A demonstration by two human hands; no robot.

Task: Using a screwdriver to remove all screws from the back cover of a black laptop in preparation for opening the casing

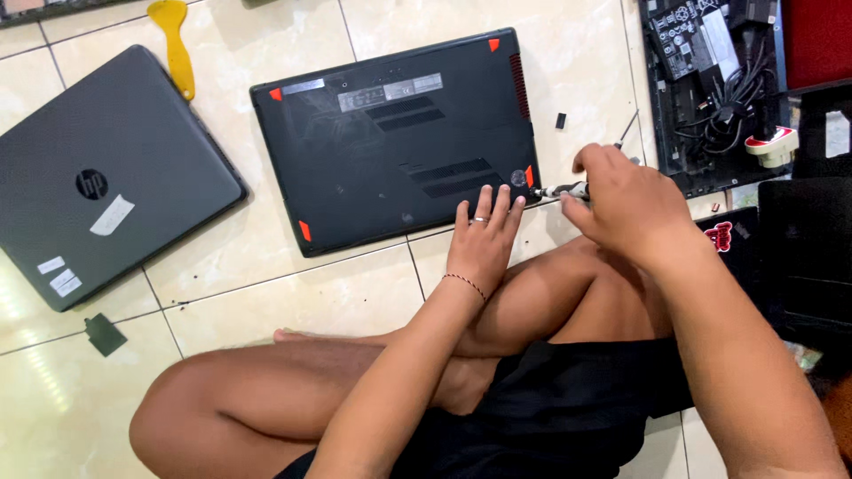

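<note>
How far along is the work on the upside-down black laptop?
Early. The black laptop lies bottom-up on the tiled floor, its base cover in place. The left hand steadies its near edge; the right hand holds a screwdriver at the near-right corner. The cover is not yet lifted, and the yellow pry tool lies untouched.

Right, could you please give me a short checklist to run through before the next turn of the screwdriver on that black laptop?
1. Black laptop lies bottom up, flat on the tiled floor: ok.
2. Left hand presses on the laptop's near edge to steady it: ok.
3. Right hand grips the screwdriver: ok.
4. Screwdriver tip seated in a screw at the near right corner: cannot tell, too small.
5. Yellow pry tool within reach, beyond the laptop's far left corner: ok.
6. Grey laptop lies apart, clear of the work: ok.
</note>
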